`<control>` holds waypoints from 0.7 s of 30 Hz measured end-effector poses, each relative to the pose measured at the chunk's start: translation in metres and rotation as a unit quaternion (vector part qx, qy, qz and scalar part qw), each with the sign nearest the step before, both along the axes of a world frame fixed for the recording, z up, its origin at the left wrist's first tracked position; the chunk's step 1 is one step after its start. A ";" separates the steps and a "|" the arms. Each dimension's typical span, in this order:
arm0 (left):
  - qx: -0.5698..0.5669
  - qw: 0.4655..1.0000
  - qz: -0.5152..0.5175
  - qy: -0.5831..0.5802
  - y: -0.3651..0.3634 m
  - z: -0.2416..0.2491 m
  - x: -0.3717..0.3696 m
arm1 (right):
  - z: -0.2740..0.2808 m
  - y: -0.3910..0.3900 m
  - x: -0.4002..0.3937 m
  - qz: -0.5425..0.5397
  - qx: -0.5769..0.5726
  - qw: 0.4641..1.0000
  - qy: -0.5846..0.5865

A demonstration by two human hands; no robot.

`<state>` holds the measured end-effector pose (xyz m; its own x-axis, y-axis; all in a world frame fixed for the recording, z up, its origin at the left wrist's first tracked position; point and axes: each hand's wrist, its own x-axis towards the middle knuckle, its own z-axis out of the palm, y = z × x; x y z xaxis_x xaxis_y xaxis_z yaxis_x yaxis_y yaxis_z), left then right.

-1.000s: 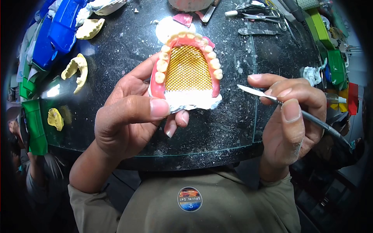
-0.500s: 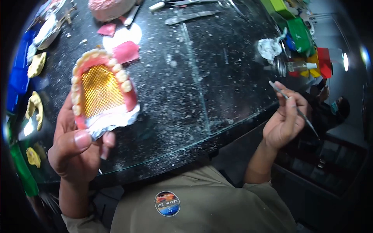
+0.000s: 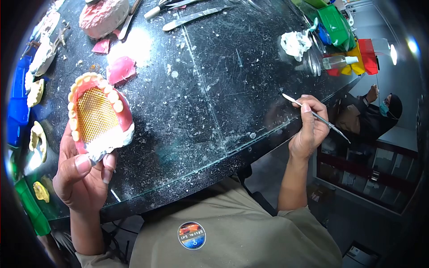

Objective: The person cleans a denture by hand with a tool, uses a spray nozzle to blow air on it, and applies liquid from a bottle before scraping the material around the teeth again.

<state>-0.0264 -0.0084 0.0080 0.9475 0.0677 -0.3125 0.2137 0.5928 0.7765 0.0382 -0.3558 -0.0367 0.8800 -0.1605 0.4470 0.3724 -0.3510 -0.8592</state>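
Observation:
My left hand holds up a denture model at the left: pink wax gums, a row of cream teeth, a gold mesh palate and a white plaster base. My thumb presses its front edge. My right hand is far to the right, over the table's edge, pinching a thin metal carving tool like a pen, its blade pointing up and left.
The dark glass table is dusted with white scraps. Pink wax pieces lie near the model. Metal instruments lie at the back. Yellow plaster casts sit at the left. A glass bottle and coloured boxes stand at the right. Another person sits beyond.
The view has swung right. My left hand with the model has shifted left and down in view; my right hand with the tool has drawn away to the right, off the table edge.

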 end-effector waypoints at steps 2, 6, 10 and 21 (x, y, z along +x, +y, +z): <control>-0.007 1.000 -0.006 -0.001 0.000 0.000 0.000 | 0.000 0.001 0.000 -0.010 0.003 1.000 -0.001; -0.017 1.000 -0.019 -0.007 0.000 0.002 0.001 | -0.001 0.000 0.000 -0.001 -0.006 1.000 -0.001; 0.017 1.000 0.004 0.023 -0.002 0.005 0.003 | -0.001 0.000 0.000 0.004 -0.005 1.000 0.001; 0.010 0.997 -0.065 0.035 -0.004 0.009 0.007 | 0.042 0.063 0.002 0.170 0.104 0.980 -0.019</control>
<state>-0.0197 -0.0123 0.0168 0.9248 -0.0473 -0.3776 0.3416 0.5404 0.7690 0.0402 -0.2931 0.0050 0.8821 0.0478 0.4685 0.4698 -0.0191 -0.8826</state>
